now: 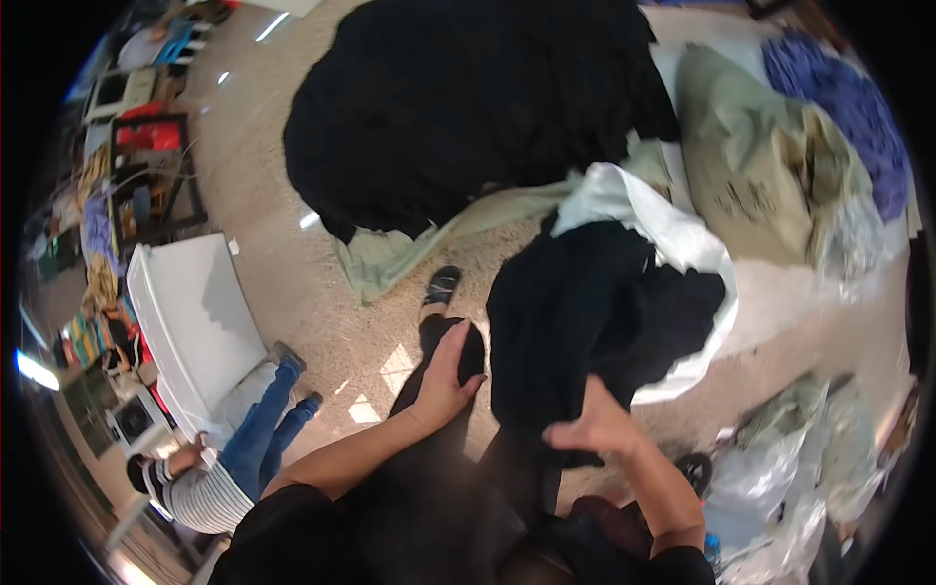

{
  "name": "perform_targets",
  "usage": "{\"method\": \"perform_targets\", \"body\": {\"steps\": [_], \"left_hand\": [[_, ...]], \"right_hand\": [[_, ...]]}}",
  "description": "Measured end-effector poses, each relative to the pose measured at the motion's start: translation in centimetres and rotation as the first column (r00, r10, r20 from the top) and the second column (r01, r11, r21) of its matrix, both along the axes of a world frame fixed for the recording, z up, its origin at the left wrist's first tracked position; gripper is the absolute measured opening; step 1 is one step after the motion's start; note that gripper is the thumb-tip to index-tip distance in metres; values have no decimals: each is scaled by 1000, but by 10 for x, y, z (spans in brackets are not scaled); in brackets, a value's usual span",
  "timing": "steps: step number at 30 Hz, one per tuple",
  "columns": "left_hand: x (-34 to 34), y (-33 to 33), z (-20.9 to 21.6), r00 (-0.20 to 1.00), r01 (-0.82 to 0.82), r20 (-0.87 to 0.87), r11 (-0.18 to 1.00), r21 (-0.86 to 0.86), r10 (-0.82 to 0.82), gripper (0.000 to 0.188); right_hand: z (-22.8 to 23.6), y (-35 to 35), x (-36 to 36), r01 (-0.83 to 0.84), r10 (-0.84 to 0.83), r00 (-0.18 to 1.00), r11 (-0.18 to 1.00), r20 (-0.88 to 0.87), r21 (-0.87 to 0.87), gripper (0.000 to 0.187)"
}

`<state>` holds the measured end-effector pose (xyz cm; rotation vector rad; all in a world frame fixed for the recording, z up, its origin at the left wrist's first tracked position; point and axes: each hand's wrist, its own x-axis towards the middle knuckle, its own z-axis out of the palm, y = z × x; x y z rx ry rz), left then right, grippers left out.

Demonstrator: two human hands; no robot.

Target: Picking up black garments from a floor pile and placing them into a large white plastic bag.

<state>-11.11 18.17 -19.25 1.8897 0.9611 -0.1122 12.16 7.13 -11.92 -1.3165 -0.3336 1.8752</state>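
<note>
My left hand [450,375] hovers by my knee with its fingers stretched out and thumb apart, and nothing shows in it. A heap of black cloth [556,312] bulges from a white sack [726,292] just right of my knees. At the near edge of that cloth is my right hand [603,421], thumb and fingers spread. Whether it touches the cloth I cannot tell; it holds nothing that I can see.
A large black cloth pile [468,107] lies ahead on a pale green sheet [409,258]. Right stand a stuffed olive sack [746,156] and purple cloth [838,107]; clear plastic bags [790,468] lie nearer. Left, a person in jeans [263,429] is beside a white table [200,317].
</note>
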Motion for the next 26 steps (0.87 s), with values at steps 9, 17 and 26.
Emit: {"method": "perform_targets", "body": {"steps": [9,17,26], "left_hand": [[-126,139,10,920,306,238,950,61,-311,90],[-236,265,26,956,146,239,984,104,-167,92],[-163,458,-45,832,-513,171,849,-123,528,92]], "right_hand": [[89,160,-73,-509,562,824,788,-69,346,40],[127,385,-138,-742,776,610,631,-162,228,29],[41,761,-113,-901,422,-76,359,903,-244,49]]}}
